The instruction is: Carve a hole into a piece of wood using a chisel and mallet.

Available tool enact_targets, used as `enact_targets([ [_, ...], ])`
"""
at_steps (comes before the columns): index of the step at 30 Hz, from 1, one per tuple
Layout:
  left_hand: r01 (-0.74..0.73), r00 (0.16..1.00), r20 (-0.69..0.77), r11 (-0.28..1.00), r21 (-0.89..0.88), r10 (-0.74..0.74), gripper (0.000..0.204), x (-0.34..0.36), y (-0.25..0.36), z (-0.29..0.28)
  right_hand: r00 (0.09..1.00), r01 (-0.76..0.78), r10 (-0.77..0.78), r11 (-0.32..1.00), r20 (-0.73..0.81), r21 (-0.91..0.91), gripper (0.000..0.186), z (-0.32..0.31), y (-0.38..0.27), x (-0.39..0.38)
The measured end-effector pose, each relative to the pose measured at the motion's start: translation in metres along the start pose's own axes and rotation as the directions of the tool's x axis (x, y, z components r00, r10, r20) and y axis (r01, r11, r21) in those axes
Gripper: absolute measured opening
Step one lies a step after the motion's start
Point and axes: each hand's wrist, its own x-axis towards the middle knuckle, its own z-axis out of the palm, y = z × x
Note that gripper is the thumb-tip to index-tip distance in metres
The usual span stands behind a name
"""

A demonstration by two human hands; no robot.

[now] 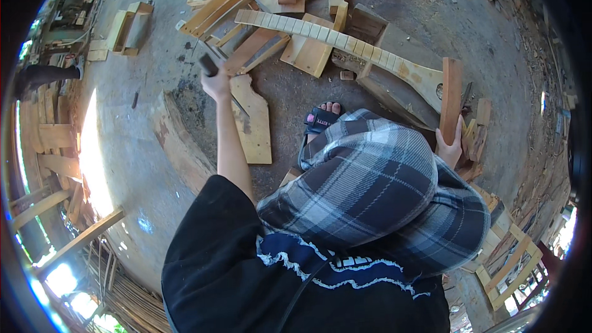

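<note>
My left hand (216,85) is raised at the left, closed around a tool with a dark blocky end (209,65). A thin dark shaft or blade (240,106) shows below that hand, over a pale board with a wavy edge (251,126); I cannot tell if it belongs to the tool. At the right, my right hand (450,148) grips the lower end of a reddish-brown wooden block (451,95), which stands upright. Beside the block ends a long pale wooden strip with crosswise lines (345,42), lying along a hollowed wooden piece (394,89).
Joined wooden pieces (308,52) and more board assemblies (216,9) lie ahead on the concrete floor. A rough slab (182,139) is left of my arm. Wood scraps (478,129) sit by my right hand. Another person's leg (52,77) shows at the far left.
</note>
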Motion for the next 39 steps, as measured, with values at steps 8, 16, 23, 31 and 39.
enact_targets([
  [8, 0.436, 0.883, 0.125, 0.889, 0.136, -0.452, 0.030, 0.038, -0.003, 0.022, 1.000, -0.018, 0.018, 1.000, 0.015, 0.000, 0.075, 0.000, 0.005, -0.001],
  [16, 0.289, 0.935, 0.138, 0.929, 0.232, -0.325, 0.031, 0.007, 0.023, 0.021, 1.000, 0.002, -0.002, 1.000, 0.022, 0.003, 0.075, 0.001, 0.014, -0.002],
  [23, 0.406, 0.888, 0.096, 0.865, 0.296, -0.450, 0.048, -0.016, -0.003, 0.034, 0.999, 0.036, -0.036, 0.999, -0.016, -0.025, 0.076, 0.004, 0.016, 0.001],
  [31, 0.368, 0.881, 0.189, 0.879, 0.302, -0.433, 0.042, -0.017, 0.013, 0.058, 1.000, 0.025, -0.026, 1.000, -0.019, -0.014, 0.076, 0.003, 0.016, 0.003],
  [39, 0.589, 0.770, 0.464, 0.767, -0.255, -0.437, 0.038, -0.028, -0.039, 0.024, 1.000, 0.014, -0.014, 1.000, -0.006, 0.011, 0.076, 0.002, 0.011, -0.003],
])
